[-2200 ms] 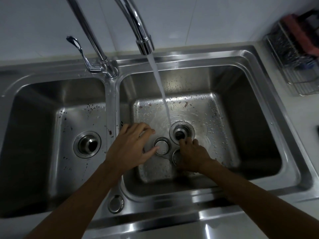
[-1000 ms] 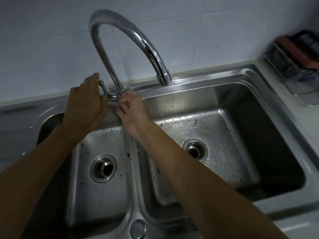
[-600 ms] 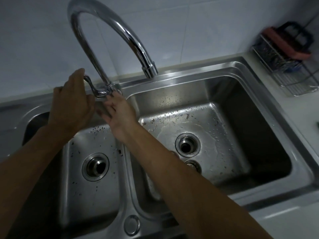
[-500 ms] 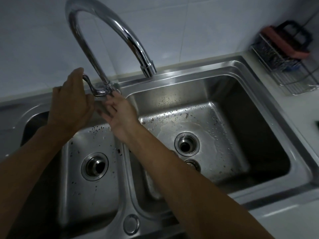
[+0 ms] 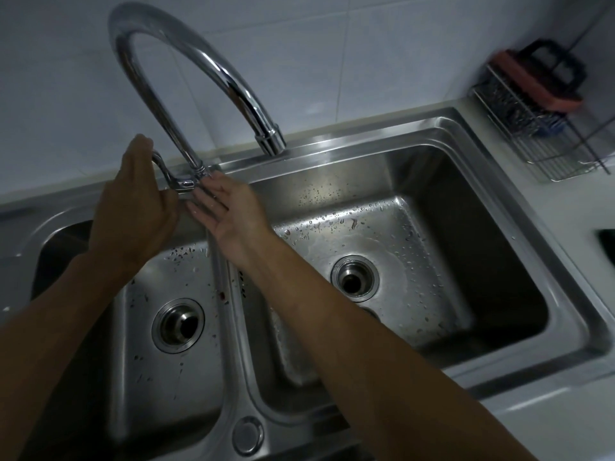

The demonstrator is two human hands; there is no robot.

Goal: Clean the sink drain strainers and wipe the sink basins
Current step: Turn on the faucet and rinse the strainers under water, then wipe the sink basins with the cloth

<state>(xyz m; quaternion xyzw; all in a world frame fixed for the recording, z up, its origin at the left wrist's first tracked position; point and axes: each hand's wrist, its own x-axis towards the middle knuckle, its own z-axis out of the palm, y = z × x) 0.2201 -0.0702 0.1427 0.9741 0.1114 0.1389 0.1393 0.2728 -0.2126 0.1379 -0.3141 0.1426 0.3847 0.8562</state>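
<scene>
A steel double sink lies below me. The left basin [image 5: 166, 377] is speckled with dark bits around its open drain [image 5: 178, 326]. The right basin [image 5: 416, 247] is wet, and its drain [image 5: 354, 277] is open too. A strainer [image 5: 372, 311] lies just in front of that drain, mostly hidden by my right forearm. My left hand [image 5: 133, 207] is curled around the faucet lever [image 5: 169, 176]. My right hand [image 5: 228, 207] rests flat, fingers spread, at the faucet base. No water runs from the spout [image 5: 271, 141].
The tall chrome faucet [image 5: 186, 61] arches over the divider. A wire rack [image 5: 532, 128] with a red-and-black sponge holder stands on the counter at the back right. A round cap [image 5: 247, 435] sits on the near rim. A tiled wall rises behind.
The water has stopped running. Both hands left the right basin floor and rose to the faucet, the left onto the lever, the right to the base. In the last half second they barely move.
</scene>
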